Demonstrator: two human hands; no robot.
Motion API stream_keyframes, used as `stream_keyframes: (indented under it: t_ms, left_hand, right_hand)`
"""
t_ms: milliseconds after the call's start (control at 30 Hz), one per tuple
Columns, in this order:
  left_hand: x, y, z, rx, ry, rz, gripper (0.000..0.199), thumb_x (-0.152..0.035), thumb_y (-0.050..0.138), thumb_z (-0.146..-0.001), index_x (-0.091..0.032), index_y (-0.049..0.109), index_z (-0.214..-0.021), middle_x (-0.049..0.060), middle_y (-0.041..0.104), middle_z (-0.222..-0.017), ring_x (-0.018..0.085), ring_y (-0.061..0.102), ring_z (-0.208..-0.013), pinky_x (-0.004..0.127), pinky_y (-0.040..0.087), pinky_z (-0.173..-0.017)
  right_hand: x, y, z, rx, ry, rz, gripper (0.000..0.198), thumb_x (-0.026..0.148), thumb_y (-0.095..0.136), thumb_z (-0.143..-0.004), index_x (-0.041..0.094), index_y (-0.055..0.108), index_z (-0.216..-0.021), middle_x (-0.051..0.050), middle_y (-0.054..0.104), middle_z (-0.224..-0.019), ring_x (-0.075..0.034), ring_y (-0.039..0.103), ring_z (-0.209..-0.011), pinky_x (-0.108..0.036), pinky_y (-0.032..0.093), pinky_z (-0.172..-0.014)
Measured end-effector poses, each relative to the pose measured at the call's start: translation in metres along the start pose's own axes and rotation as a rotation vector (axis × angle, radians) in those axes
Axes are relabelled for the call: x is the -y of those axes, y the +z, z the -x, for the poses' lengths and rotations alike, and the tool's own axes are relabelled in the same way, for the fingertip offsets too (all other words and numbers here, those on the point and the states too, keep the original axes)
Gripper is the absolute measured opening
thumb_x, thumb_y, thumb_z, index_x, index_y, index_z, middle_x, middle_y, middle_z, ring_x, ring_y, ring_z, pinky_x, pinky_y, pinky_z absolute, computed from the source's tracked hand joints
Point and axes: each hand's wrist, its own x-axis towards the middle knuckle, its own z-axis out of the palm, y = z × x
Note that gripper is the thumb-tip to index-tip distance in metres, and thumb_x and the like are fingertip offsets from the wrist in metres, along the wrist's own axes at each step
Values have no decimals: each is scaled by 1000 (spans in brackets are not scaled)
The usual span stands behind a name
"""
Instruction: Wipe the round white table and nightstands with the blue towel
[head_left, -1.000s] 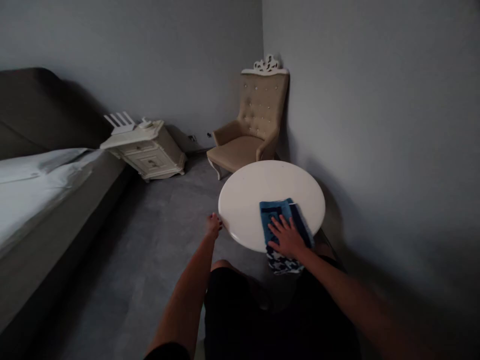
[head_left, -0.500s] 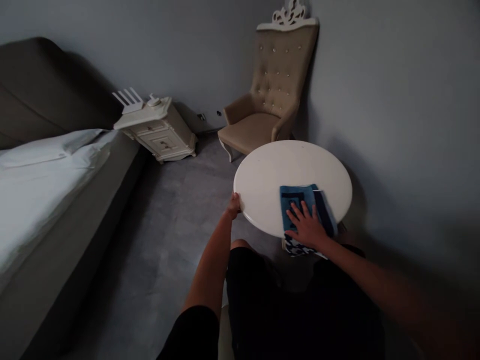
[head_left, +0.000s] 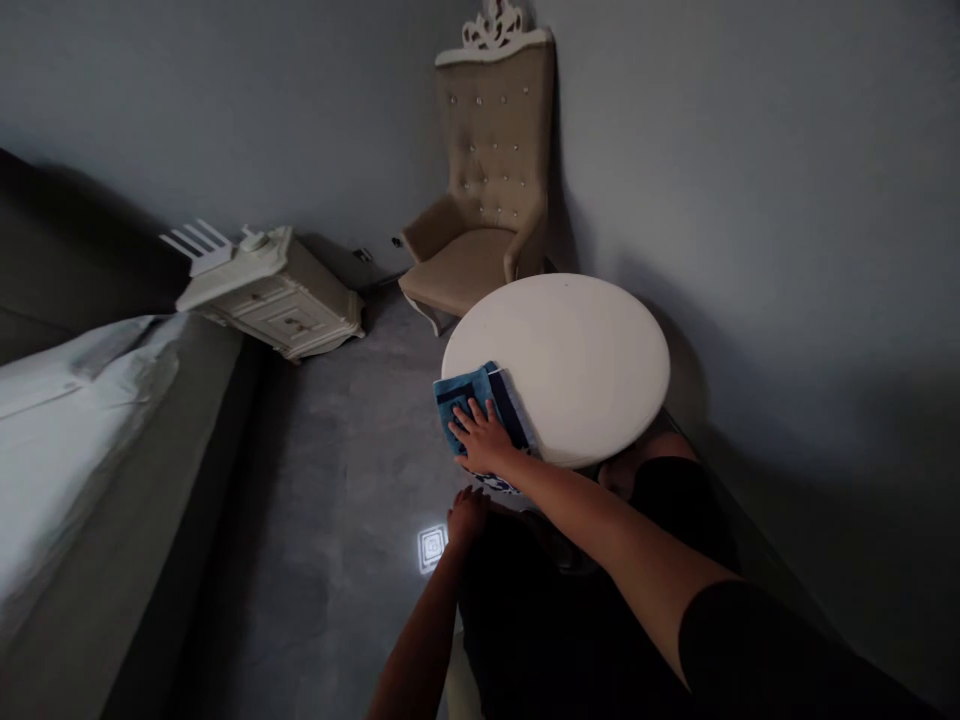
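Note:
My right hand (head_left: pixel 484 440) lies flat with spread fingers on a folded blue towel (head_left: pixel 466 385). The towel has dark navy bands and a navy-and-white patterned underside. It covers the near left rim of a round white table (head_left: pixel 592 370), and part of it hangs over the edge. My left hand (head_left: pixel 468 514) rests on my left knee, off the table and just below the towel. Its fingers look stretched out over the knee, though they are dim.
A tan tufted armchair (head_left: pixel 480 255) stands behind the table against the wall. To the left are a white nightstand (head_left: pixel 292 310) carrying a white router (head_left: pixel 202 250), and a bed (head_left: pixel 180 430). A bright square light patch (head_left: pixel 432 548) shows on the grey floor.
My right hand and the towel have moved left across the tabletop to its left rim. My left hand has let go of the table edge and come down to my knee. The view has shifted right.

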Motion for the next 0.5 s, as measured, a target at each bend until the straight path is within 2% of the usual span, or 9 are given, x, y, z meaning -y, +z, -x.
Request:
stream_keyframes:
  t_ms: [100,167,267,367,433,500]
  left_hand:
    - [1,-1,7,9,-41,-49,56,-42,40,-117,-26,64,-166,16,45,-185,36,38,-172,62,42,-132]
    - [0,-3,9,29,-45,-81,59,-43,40,-117,-26,60,-170,15,41,-187,39,34,-173,67,42,-131]
    - [-1,-5,17,64,-2,-126,64,-47,44,-116,-25,55,-175,13,35,-190,43,27,-175,71,39,-132]
    - [1,-5,27,66,93,-135,68,-56,50,-114,-28,55,-175,10,31,-192,45,21,-177,70,34,-136]
    - [2,-4,32,38,132,-115,68,-58,54,-112,-29,58,-173,7,32,-192,45,20,-177,67,31,-138]
    - [1,-1,31,-1,113,-74,63,-56,54,-112,-30,63,-170,6,36,-190,43,22,-177,63,29,-139]
  right_hand:
    - [-22,-13,31,-5,5,-27,87,68,65,-105,23,50,-177,-11,26,-192,-49,15,-178,-80,11,-142]
    - [-50,-26,63,-14,41,-24,87,71,60,-106,23,50,-178,-12,27,-191,-50,16,-178,-81,11,-142]
    - [-106,-51,119,-19,124,26,84,73,52,-109,26,50,-178,-9,27,-191,-49,15,-179,-81,11,-142]
    - [-167,-75,172,-32,225,126,81,72,45,-111,28,50,-178,-8,29,-191,-47,18,-179,-79,13,-142]
    - [-203,-86,200,-66,294,196,81,71,41,-111,26,51,-178,-10,31,-191,-48,20,-178,-80,15,-141]
    - [-230,-91,218,-98,348,245,82,70,37,-112,24,49,-178,-11,32,-191,-49,20,-178,-83,14,-139]
